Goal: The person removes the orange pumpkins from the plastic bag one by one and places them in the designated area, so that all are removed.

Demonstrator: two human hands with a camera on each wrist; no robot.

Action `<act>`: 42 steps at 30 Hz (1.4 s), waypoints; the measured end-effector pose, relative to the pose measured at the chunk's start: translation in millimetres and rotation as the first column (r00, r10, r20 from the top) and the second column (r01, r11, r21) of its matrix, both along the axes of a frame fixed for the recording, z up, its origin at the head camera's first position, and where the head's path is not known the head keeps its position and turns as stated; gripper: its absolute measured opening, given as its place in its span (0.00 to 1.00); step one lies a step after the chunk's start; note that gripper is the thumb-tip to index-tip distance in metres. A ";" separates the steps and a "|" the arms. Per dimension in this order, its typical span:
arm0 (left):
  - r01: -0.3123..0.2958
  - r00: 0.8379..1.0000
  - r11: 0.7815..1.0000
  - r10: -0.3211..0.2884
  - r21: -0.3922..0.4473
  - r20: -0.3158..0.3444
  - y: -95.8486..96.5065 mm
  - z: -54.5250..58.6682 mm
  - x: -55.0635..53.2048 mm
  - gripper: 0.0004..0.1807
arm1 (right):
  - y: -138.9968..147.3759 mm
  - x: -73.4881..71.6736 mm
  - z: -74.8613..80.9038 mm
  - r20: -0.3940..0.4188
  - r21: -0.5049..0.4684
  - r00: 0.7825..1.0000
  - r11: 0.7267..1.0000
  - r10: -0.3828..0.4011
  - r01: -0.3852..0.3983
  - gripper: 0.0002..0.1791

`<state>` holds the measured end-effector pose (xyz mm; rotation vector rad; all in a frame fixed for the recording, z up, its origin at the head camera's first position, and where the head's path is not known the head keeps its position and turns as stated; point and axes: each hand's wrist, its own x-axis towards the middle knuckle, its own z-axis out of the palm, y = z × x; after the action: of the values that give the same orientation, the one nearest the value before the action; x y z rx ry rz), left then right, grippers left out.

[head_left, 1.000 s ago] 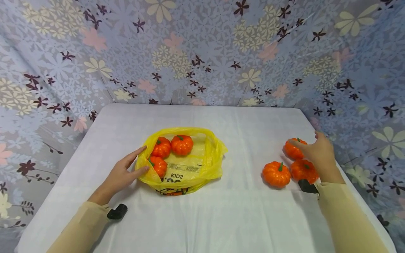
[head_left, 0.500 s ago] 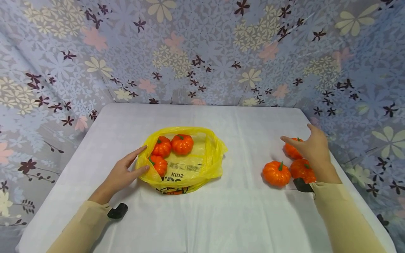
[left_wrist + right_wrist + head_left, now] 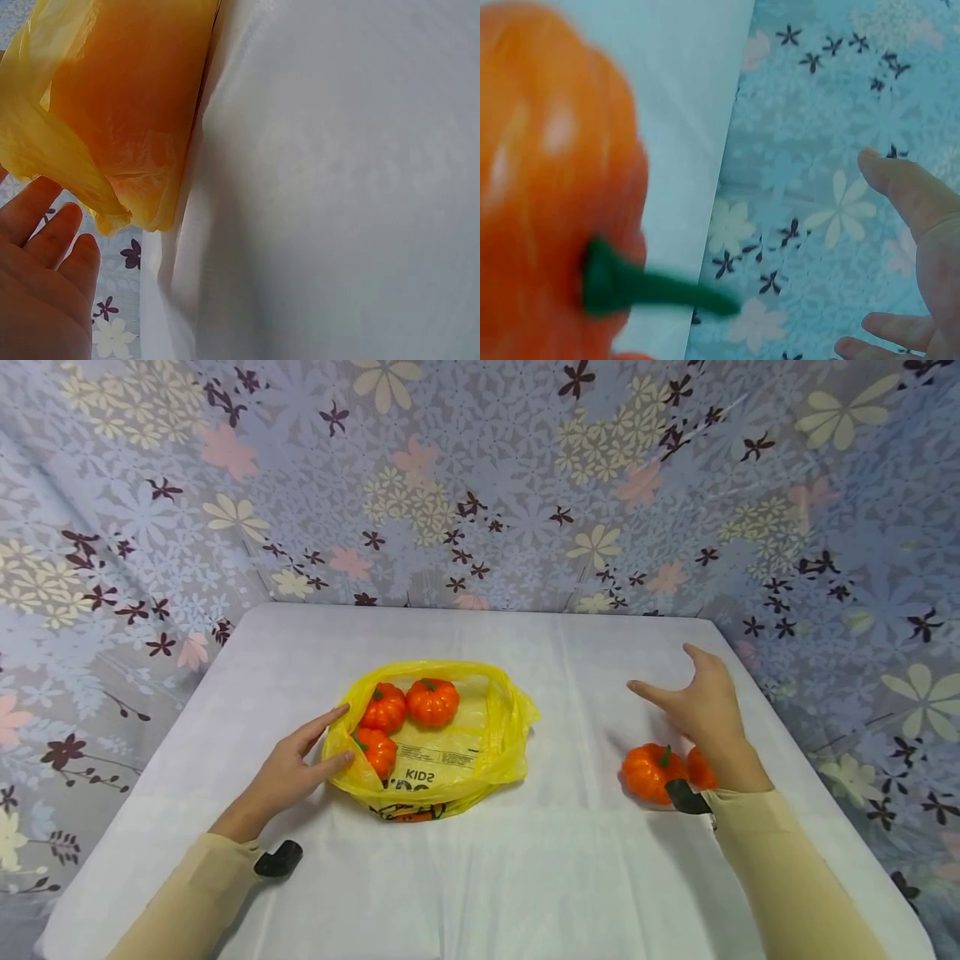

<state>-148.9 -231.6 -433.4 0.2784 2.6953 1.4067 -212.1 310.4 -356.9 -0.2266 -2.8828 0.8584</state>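
My left hand [image 3: 288, 772] touches the left side of a yellow plastic bag [image 3: 502, 735], its index finger and thumb held apart at the rim. In the left wrist view the other fingers [image 3: 56, 236] lie loosely beside the bag [image 3: 127, 97]. Inside the bag's mouth sit several orange toy pumpkins [image 3: 432, 702] with green stems. At the right, my right hand [image 3: 705, 706] hovers with thumb and fingers spread, holding nothing. Beneath it stand an orange pumpkin [image 3: 649, 772] and a second, half-hidden pumpkin [image 3: 699, 770]; a third is hidden behind the hand.
A white cloth covers the table [image 3: 525, 877]. Floral fabric [image 3: 480, 485] hangs behind the table and at both sides. A black wrist camera [image 3: 279, 860] sits at the left cuff, and another black wrist camera [image 3: 686, 797] partly covers the right pumpkins.
My right hand has moved left over the pumpkins with its fingers spreading, and now covers the rearmost one. The left hand and the bag have stayed in place.
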 end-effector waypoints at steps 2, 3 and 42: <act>0.000 1.000 1.000 0.000 -0.001 -0.003 -0.6 -1.2 -0.3 0.39 | -7.7 -1.0 0.0 -0.001 0.002 1.000 1.000 0.021 -0.021 0.68; 0.000 1.000 1.000 0.000 -0.002 -0.003 -0.7 -1.3 -0.3 0.39 | -11.5 -1.5 -0.3 -0.001 0.004 1.000 1.000 0.030 -0.030 0.69; 0.011 1.000 1.000 -0.011 -0.027 -0.020 -4.6 0.1 -2.3 0.39 | -149.4 -9.5 -27.9 0.008 -0.116 0.954 0.948 0.299 -0.296 0.61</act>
<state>-151.2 -236.1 -433.3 0.3061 2.7223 1.3705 -221.6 161.0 -384.9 0.1957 -2.9397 1.0763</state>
